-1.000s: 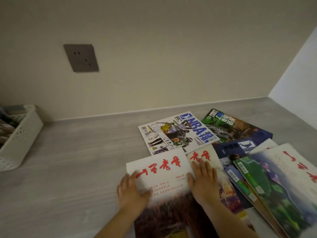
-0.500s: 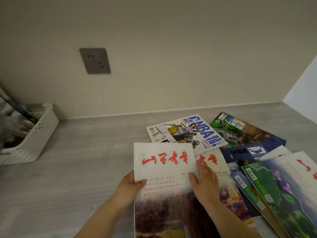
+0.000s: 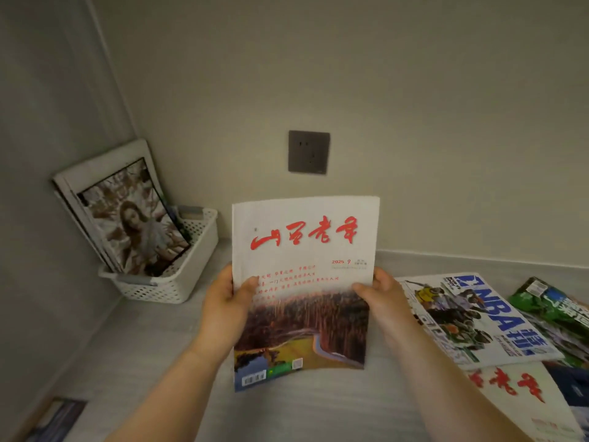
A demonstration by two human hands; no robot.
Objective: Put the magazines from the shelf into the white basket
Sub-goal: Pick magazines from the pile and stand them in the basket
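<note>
At centre, above the shelf [image 3: 143,339], we hold the red-titled magazine [image 3: 302,247] upright, our left hand [image 3: 226,309] pinching its 9 o'clock edge, our right hand [image 3: 384,303] its 3 o'clock edge. At 10 o'clock stands the white basket [image 3: 191,275]; at 4 o'clock lies the NBA magazine [image 3: 478,320].

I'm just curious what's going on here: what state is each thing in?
Red-title magazine: off the shelf, upright, held by both side edges.
Left hand: grips its left edge.
Right hand: grips its right edge.
White basket: on the shelf, magazines leaning inside.
NBA magazine: lying flat on the shelf.
Green magazine: lying flat.
Wall socket: nothing plugged in.
</note>
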